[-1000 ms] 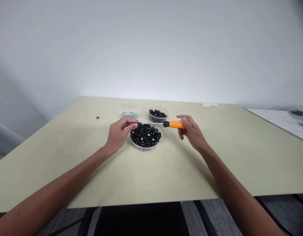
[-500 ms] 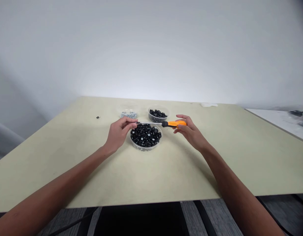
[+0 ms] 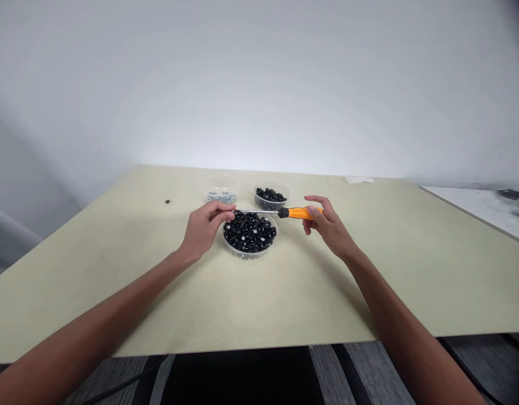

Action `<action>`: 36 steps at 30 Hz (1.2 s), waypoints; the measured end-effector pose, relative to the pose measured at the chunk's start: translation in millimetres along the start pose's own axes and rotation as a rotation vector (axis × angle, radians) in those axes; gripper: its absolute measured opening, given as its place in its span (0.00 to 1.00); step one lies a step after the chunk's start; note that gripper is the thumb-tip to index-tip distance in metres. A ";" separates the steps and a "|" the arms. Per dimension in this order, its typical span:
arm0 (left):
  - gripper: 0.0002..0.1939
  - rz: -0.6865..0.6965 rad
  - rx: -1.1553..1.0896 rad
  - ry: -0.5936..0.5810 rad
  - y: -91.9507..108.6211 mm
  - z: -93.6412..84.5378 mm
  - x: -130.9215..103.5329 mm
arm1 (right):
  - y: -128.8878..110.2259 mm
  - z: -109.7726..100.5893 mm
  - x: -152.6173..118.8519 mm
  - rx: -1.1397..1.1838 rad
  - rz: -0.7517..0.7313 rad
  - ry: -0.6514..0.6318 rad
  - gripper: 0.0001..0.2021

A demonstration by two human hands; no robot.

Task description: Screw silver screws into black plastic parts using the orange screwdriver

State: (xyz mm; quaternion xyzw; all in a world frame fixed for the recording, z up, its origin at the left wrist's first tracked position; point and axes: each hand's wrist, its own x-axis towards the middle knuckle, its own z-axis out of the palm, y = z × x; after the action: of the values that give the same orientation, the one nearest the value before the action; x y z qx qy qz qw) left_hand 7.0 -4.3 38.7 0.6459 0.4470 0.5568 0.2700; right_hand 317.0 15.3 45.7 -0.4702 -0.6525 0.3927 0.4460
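Observation:
A screwdriver [image 3: 299,212] with an orange and black handle lies level in the air, its metal shaft pointing left. My right hand [image 3: 326,222] has thumb and fingers on the end of the handle. At the shaft's tip my left hand [image 3: 205,225] is pinched on something small that its fingers mostly hide. Just below the shaft stands a clear round bowl [image 3: 249,256] full of black parts, a few showing silver centres.
Behind are a clear container of small silver pieces [image 3: 221,197] and a clear bowl of black pieces [image 3: 271,197]. A small black piece [image 3: 167,201] lies at left, a white item [image 3: 358,180] at the back right.
The fingers of my right hand have shifted on the handle, and the screwdriver sits very slightly further right. My left hand has barely moved.

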 end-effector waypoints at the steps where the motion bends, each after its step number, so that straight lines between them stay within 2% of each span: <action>1: 0.04 0.004 0.001 -0.004 -0.4 0.1 -0.1 | 0.0 0.4 -0.2 -0.021 -0.002 0.005 0.25; 6: 0.05 0.024 0.022 -0.009 -1.4 1.1 -0.6 | 1.0 1.5 0.4 0.084 -0.033 -0.027 0.28; 11: 0.05 0.027 0.036 -0.035 -0.5 3.0 -2.0 | -3.8 2.9 1.3 0.016 -0.002 0.081 0.23; 17: 0.05 0.014 0.036 -0.019 -0.7 2.7 -1.7 | -1.9 1.5 1.3 0.112 -0.048 -0.001 0.22; 22: 0.07 0.028 0.036 -0.019 -1.1 1.6 -2.5 | -1.5 3.0 0.9 0.000 -0.025 0.087 0.20; 27: 0.06 0.003 0.032 -0.007 -0.8 2.2 -2.7 | -1.8 2.8 0.2 0.084 -0.048 0.000 0.24; 32: 0.06 0.014 0.035 -0.015 0.8 3.3 -1.2 | -0.8 2.3 0.4 -0.024 -0.009 0.065 0.23; 36: 0.06 0.012 0.037 0.003 0.4 1.6 -0.7 | 1.5 2.1 -0.7 0.036 -0.053 -0.013 0.26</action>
State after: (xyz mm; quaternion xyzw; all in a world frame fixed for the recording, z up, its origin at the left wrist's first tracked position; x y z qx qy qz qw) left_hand 8.7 -4.9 38.3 0.6528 0.4537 0.5509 0.2540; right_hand 315.5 14.9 43.5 -0.4421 -0.6605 0.3952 0.4604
